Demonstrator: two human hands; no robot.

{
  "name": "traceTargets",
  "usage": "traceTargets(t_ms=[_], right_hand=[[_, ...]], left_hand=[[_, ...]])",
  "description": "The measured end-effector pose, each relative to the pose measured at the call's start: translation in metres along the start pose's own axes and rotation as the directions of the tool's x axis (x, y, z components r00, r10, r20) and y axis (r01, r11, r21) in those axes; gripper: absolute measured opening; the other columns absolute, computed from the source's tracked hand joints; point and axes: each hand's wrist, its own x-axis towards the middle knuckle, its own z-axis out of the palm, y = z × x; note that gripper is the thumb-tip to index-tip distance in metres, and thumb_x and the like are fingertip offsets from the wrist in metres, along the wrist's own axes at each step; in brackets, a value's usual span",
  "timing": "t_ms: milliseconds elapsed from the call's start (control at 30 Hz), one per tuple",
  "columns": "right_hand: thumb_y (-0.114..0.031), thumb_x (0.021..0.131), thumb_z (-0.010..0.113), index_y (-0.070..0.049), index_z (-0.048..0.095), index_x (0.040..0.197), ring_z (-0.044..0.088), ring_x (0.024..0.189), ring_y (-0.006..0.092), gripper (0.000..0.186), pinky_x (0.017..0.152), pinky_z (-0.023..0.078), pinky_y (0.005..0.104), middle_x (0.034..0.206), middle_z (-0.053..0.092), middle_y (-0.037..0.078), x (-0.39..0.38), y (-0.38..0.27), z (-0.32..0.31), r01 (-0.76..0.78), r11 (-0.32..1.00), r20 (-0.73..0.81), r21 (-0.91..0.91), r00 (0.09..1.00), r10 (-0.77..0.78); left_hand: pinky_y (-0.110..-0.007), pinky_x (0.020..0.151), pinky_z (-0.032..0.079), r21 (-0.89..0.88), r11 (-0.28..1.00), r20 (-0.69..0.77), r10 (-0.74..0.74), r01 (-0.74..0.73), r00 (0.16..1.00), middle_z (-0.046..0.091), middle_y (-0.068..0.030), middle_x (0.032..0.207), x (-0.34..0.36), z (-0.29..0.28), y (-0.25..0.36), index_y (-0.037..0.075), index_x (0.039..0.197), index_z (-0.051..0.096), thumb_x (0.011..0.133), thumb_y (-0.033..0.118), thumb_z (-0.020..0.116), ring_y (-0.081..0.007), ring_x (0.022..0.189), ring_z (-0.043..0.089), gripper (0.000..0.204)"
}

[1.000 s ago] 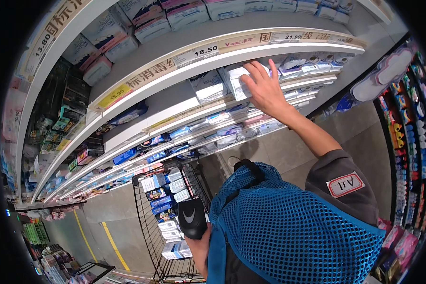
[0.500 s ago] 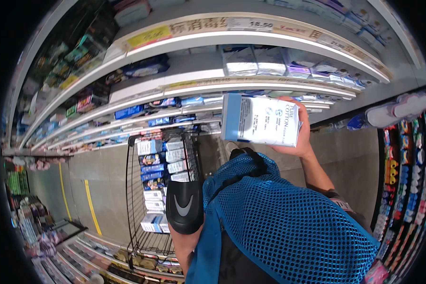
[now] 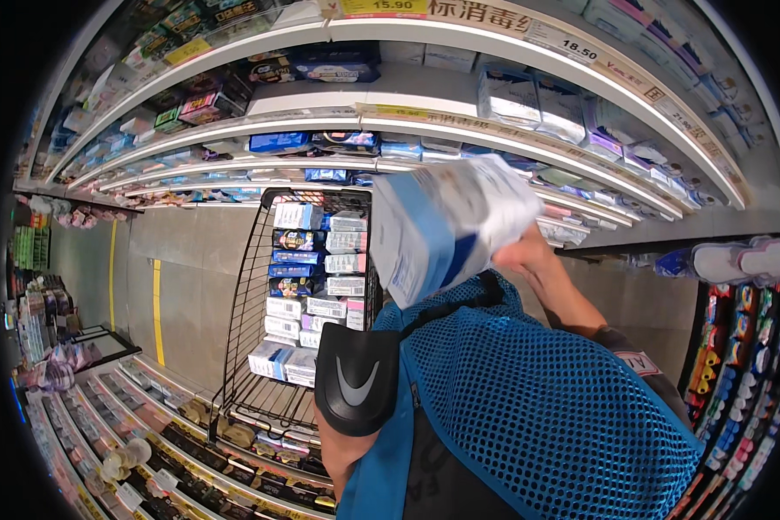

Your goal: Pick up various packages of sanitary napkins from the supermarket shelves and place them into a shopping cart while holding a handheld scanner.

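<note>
My right hand (image 3: 520, 251) grips a white and light-blue package (image 3: 438, 221), raised and tilted just right of the cart; it is blurred and hides part of my fingers. My left hand (image 3: 338, 446) is mostly hidden beneath a black padded piece (image 3: 357, 377), so its fingers are out of sight. A black wire cart (image 3: 234, 373) holds several white, blue and black packs (image 3: 293, 286) in rows. A blue mesh bag or garment (image 3: 546, 390) fills the lower middle, below the package.
Shelving (image 3: 407, 95) of similar packs runs across the top. More shelves (image 3: 121, 433) stand at the lower left, beside floor (image 3: 191, 243) with yellow lines. A rack of small colourful items (image 3: 728, 373) and hanging slipper-shaped packs (image 3: 732, 260) stand at the right.
My right hand took the package off the shelf, brought it down, and now tilts it leftward toward the cart. My view has swung, bringing more lower-left shelving into sight.
</note>
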Motion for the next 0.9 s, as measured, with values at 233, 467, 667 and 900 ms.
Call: traceTargets(t_ms=[233,467,667,900], right_hand=[[-0.047,0.086,0.047,-0.004,0.040,0.131,0.059,0.100,0.0369,0.062,0.062,0.057,0.0369,0.119,0.053,0.023,0.027,0.030,0.021,-0.565,0.564,0.378,0.602,0.824,0.422],[-0.059,0.089,0.030,-0.005,0.041,0.132,0.063,0.085,0.0433,0.070,0.031,0.046,0.0237,0.111,0.057,0.026,0.030,0.010,0.058,-0.604,0.575,0.206,0.552,0.767,0.608],[-0.059,0.086,0.040,-0.012,0.044,0.129,0.062,0.093,0.0356,0.064,0.040,0.047,0.0231,0.112,0.058,0.018,0.030,0.026,0.058,-0.608,0.648,0.214,0.460,0.784,0.583],[-0.043,0.083,0.058,-0.011,0.036,0.129,0.062,0.089,0.0266,0.060,0.053,0.054,0.0363,0.111,0.057,0.013,0.039,0.059,0.040,-0.614,0.784,0.008,0.096,0.788,0.616]], left_hand=[[-0.029,0.077,0.047,0.019,0.998,0.047,-0.055,0.054,0.997,0.064,-0.0130,0.098,-0.006,-0.008,-0.002,-0.002,0.109,0.056,0.057,0.002,0.071,-0.0179,0.086,0.061,0.054],[-0.029,0.077,0.047,-0.037,0.999,0.103,-0.005,0.009,0.995,0.064,-0.0129,0.097,0.004,0.000,0.007,-0.003,0.109,0.056,0.058,0.002,0.070,-0.0174,0.086,0.061,0.052],[-0.030,0.083,0.046,-0.035,0.991,0.040,0.134,-0.132,0.990,0.061,-0.0117,0.109,0.012,0.006,0.029,0.000,0.117,0.053,0.066,0.001,0.075,-0.0179,0.096,0.059,0.056],[-0.037,0.071,0.047,-0.015,0.972,0.034,0.236,-0.236,0.971,0.059,-0.0181,0.089,0.032,0.014,0.054,0.001,0.099,0.055,0.064,0.010,0.070,-0.0370,0.082,0.060,0.040]])
